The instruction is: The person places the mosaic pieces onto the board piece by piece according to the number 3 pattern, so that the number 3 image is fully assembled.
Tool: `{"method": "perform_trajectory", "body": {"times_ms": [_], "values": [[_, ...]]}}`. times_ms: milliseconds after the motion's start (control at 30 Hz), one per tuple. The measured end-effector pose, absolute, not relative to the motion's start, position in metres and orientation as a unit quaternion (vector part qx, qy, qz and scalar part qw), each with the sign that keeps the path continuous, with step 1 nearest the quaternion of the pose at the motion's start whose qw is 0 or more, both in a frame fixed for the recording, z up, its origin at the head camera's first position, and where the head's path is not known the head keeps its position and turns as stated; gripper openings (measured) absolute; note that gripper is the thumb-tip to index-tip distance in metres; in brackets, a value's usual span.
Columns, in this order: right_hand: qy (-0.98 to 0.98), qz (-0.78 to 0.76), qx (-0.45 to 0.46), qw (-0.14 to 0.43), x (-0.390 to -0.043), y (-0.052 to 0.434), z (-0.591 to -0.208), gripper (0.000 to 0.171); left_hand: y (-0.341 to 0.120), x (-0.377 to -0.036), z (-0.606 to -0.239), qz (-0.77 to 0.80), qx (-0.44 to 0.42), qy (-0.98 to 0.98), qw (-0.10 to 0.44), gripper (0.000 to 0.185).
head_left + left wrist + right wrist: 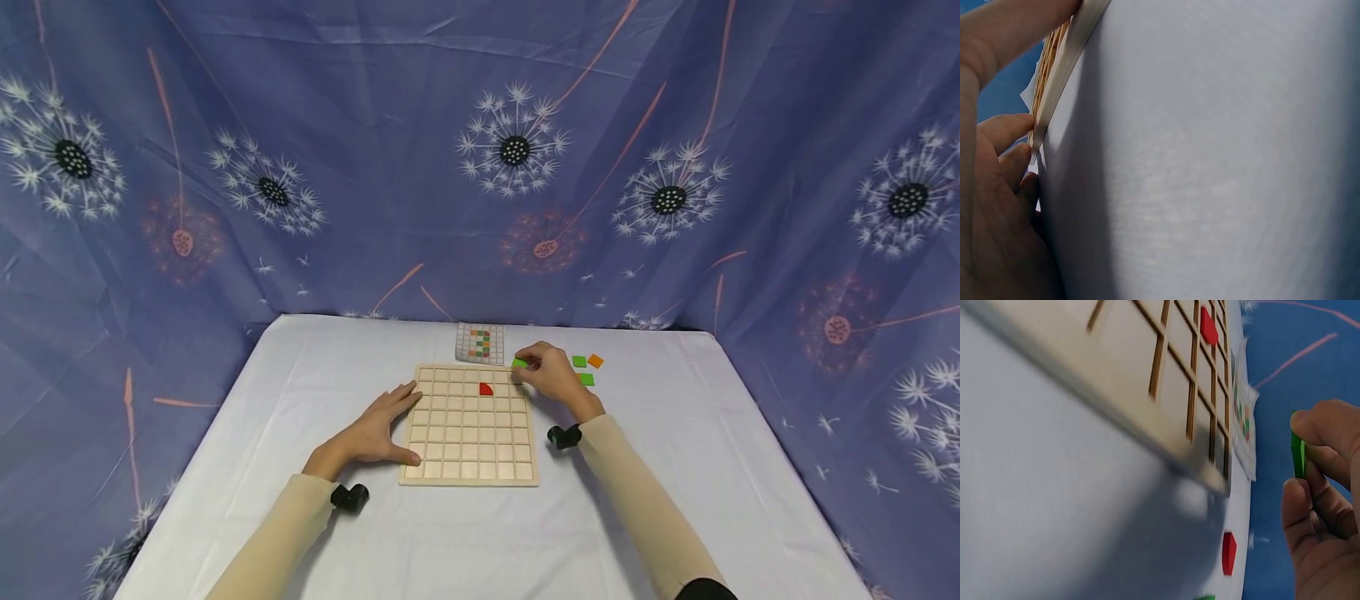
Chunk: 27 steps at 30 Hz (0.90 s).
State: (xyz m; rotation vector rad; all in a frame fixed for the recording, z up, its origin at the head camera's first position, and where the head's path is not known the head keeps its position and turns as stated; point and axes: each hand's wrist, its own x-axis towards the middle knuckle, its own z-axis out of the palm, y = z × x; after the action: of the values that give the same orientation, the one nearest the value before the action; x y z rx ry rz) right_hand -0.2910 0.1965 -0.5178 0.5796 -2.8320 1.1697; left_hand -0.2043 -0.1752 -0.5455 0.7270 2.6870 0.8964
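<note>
One green tile (1298, 455), vertical in right-wrist view; right grip (551, 372) pinching, left grip (377, 427) splayed.

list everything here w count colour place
tablecloth: 1, white, foreground
grid board: 1, pale wood, on tablecloth
pattern card: 1, white with colours, beyond board
quarter-round piece: 1, red, in board cell
held piece: 1, green, near board's far right corner
loose piece: 1, red, off same corner
loose tiles: 2, green, right of board
orange tile: 1, orange, beside loose tiles
curtain: 1, patterned blue, behind
wrist cameras: 2, black, on wrists
black object: 1, black, bottom right, unclear
sleeves: 2, cream, on arms
left hand: 1, bare, on board's left edge
right hand: 1, bare, pinching held piece
</note>
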Motion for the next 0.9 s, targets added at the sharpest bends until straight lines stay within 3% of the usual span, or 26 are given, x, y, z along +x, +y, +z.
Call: {"method": "perform_trajectory", "body": {"times_ms": [900], "values": [[-0.885,0.393,0.247,-0.033,-0.274,0.135,-0.525,0.032,-0.175,-0.203,-0.545,0.303,0.238,0.915,0.116,0.122]]}}
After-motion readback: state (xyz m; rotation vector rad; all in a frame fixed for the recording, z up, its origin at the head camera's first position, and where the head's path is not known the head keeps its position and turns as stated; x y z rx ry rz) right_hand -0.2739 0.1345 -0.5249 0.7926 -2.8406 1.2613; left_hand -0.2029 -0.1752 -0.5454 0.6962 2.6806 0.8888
